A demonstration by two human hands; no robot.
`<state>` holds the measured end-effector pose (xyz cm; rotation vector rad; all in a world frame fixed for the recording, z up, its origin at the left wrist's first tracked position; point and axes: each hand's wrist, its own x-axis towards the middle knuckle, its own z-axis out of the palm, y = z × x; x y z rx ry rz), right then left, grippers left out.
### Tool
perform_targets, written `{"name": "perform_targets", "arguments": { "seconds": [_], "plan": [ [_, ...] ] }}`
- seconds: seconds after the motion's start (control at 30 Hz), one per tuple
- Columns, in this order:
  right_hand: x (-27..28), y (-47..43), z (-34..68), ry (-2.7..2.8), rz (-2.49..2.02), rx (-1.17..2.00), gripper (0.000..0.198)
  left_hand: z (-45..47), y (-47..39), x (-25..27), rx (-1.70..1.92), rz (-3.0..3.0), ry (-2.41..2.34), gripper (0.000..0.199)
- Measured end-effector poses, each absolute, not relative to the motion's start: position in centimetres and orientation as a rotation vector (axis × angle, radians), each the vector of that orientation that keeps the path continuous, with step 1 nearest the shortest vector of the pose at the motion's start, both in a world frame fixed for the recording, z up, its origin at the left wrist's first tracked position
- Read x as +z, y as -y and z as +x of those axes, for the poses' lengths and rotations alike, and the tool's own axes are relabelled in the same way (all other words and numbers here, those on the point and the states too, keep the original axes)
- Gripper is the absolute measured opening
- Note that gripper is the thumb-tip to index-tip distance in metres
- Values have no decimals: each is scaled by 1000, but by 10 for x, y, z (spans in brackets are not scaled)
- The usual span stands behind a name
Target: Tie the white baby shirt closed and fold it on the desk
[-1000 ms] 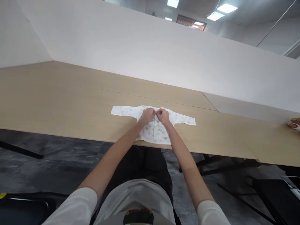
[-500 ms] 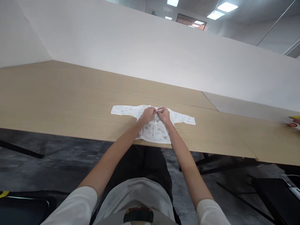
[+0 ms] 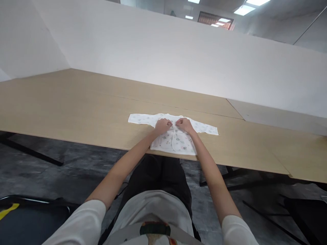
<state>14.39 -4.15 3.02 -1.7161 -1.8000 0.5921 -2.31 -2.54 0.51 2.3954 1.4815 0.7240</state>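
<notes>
A small white long-sleeved baby shirt (image 3: 167,141) with a scattered print lies spread on the table, sleeves out to both sides. Down its middle runs the front opening. My left hand (image 3: 162,126) rests on the upper chest just left of that opening, its fingers curled and pinched at the fabric. From the right side, my right hand (image 3: 185,125) pinches near the upper edge of the same opening. A narrow gap separates the fingertips of both hands. The small detail between the fingers is too fine to make out.
The wooden table (image 3: 89,102) has its front edge just below the shirt's hem. A white partition (image 3: 153,51) rises behind it. One black chair (image 3: 33,217) with a yellow strip stands at lower left, and another black chair (image 3: 306,214) at lower right.
My hands have drawn slightly apart at the top of the shirt's opening, and the raised edge between them now lies flatter. The view has shifted a little; another person's hand at far right is gone.
</notes>
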Motion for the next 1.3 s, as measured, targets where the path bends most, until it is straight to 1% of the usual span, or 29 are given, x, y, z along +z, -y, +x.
{"name": "perform_targets", "arguments": {
  "seconds": [0.07,0.17,0.4,0.6,0.87,1.1,1.3],
  "plan": [
    [28,50,144,1882,-1679,560,8,-24,31,6,709,2452,-1451,30],
    [22,58,145,1911,-1605,547,13,-22,33,6,718,2497,-1335,30],
    [22,60,155,1953,-1546,680,18,-23,31,7,706,2392,-1304,22],
    [21,60,155,1941,-1532,687,12,-23,31,9,691,2367,-1270,21],
    [20,60,155,1943,-1514,704,11,-22,31,7,712,2435,-1268,21],
    [20,60,156,1988,-1439,658,12,-22,27,3,791,2499,-1101,23],
    [17,57,157,1979,-1451,568,13,-21,29,3,846,2387,-1021,21]
  ]
}}
